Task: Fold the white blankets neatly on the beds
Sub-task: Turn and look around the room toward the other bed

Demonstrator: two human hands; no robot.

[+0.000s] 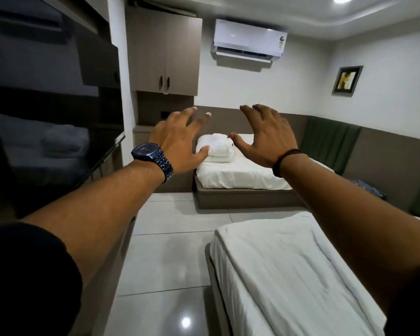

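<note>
Both my arms are stretched out in front of me at chest height. My left hand [180, 139], with a dark watch on the wrist, is open with fingers spread and holds nothing. My right hand [267, 134], with a dark band on the wrist, is open too and empty. A wrinkled white blanket [289, 270] lies spread over the near bed at the lower right, below my right forearm. The far bed [240, 175] has a white sheet and a folded white bundle [216, 147] at its left end, partly hidden behind my hands.
A glossy tiled floor [170, 251] runs between the beds and a dark TV [58, 132] on the left wall. A brown cabinet [165, 59], an air conditioner [249, 41] and a framed picture [347, 80] are on the far walls.
</note>
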